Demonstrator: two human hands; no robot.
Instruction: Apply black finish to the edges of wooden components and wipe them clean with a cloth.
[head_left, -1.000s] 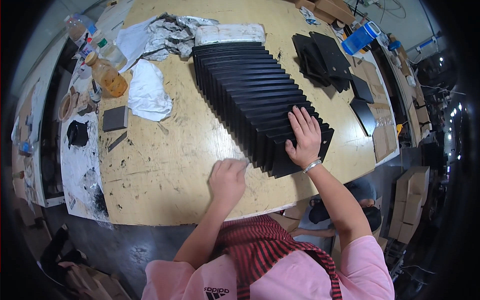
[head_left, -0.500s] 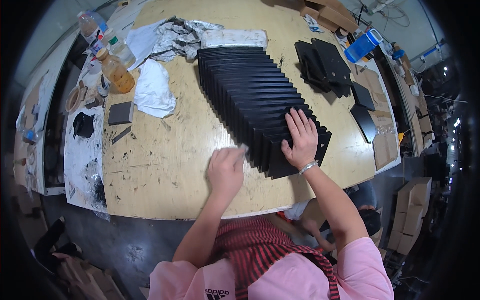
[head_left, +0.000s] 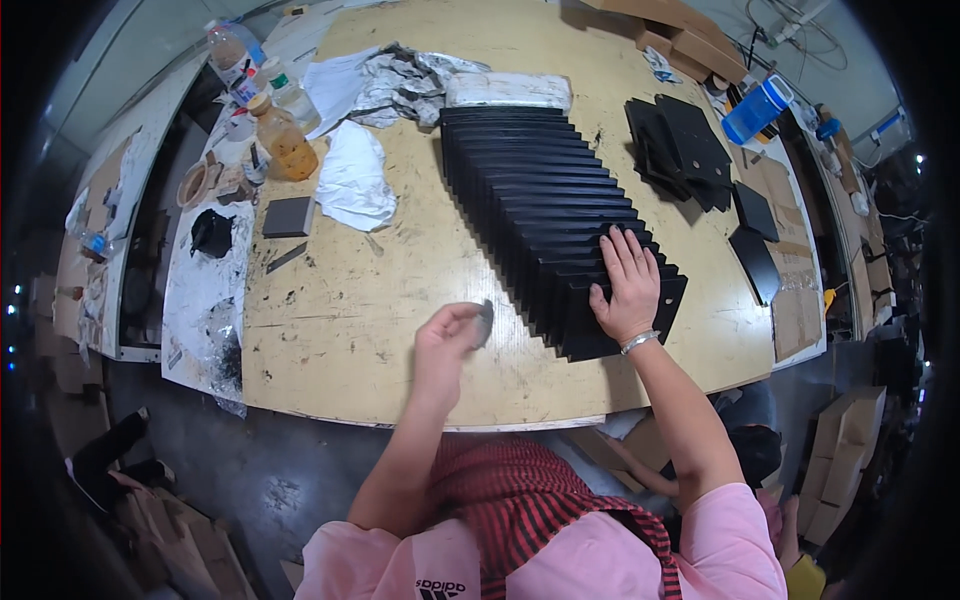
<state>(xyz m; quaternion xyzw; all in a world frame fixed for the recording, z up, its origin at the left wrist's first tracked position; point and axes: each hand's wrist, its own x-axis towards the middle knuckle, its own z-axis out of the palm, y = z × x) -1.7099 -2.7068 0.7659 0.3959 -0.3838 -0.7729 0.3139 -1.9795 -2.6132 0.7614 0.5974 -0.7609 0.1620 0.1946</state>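
Observation:
A long row of flat black panels (head_left: 540,190) leans in overlapping order across the table, running from the back toward me. My right hand (head_left: 630,285) lies flat on the near end of the row, fingers stretched out over the panel edges. Left of that end, my left hand (head_left: 445,345) is raised a little above the table, apart from the panels. Its fingers are closed on a small dark grey piece (head_left: 484,325), blurred by motion, whose kind I cannot make out.
Loose black panels (head_left: 685,150) lie at the back right, near a blue bottle (head_left: 757,110). A white wrapped block (head_left: 510,92) sits behind the row. Toward the left are a white cloth (head_left: 355,180), a grey block (head_left: 288,217) and an amber bottle (head_left: 285,140). Another person's arm (head_left: 645,470) shows below the table.
My left hand has drawn slightly away from the row's left side, and the grey piece shows more plainly in it. My right hand stays on the panels. The whole view has shifted.

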